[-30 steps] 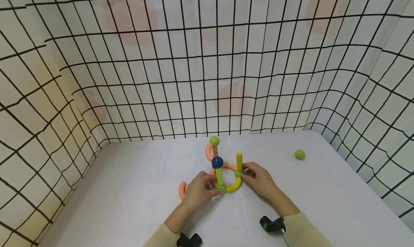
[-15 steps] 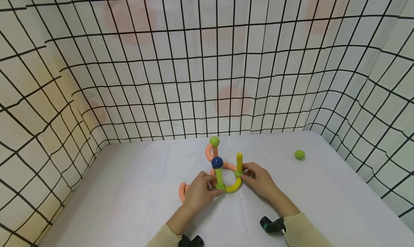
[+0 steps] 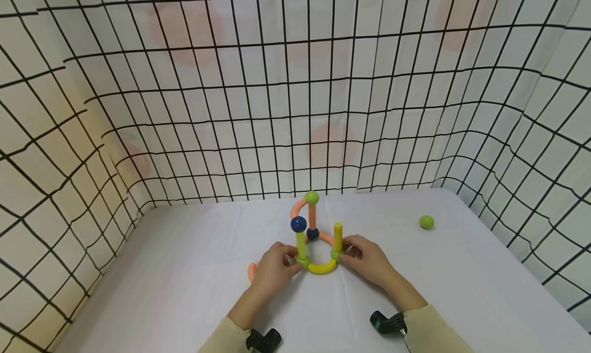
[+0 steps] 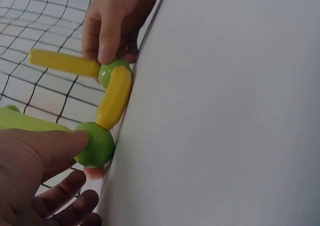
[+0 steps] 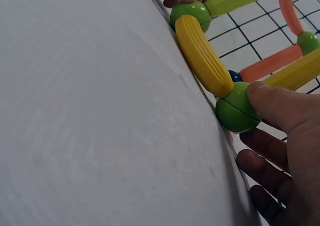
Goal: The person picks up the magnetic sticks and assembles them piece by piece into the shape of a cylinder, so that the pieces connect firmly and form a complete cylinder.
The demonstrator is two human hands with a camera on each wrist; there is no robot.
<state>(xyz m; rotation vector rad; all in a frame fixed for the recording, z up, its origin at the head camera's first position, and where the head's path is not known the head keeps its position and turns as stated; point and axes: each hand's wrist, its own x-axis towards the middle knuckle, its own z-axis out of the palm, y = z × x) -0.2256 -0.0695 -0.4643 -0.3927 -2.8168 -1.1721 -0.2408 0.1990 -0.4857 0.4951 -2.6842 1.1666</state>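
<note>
With my left hand [image 3: 274, 265] I'm pinching the left ball [image 3: 302, 262], green, under the lime rod [image 3: 301, 245]; with my right hand [image 3: 365, 255] I'm pinching the right ball [image 3: 336, 255], also green, under the yellow rod [image 3: 338, 236]. The yellow curve [image 3: 322, 268] is bridging them, and the frame [image 3: 312, 219] is sitting on the table [image 3: 184, 291] between my hands. If I'm pulling unevenly, the yellow curve could come off a ball. The lime rod is carrying a blue ball [image 3: 298, 223] on top, so a twist could tip it. The orange rod [image 3: 312, 213], standing unheld behind, could topple from a jolt.
</note>
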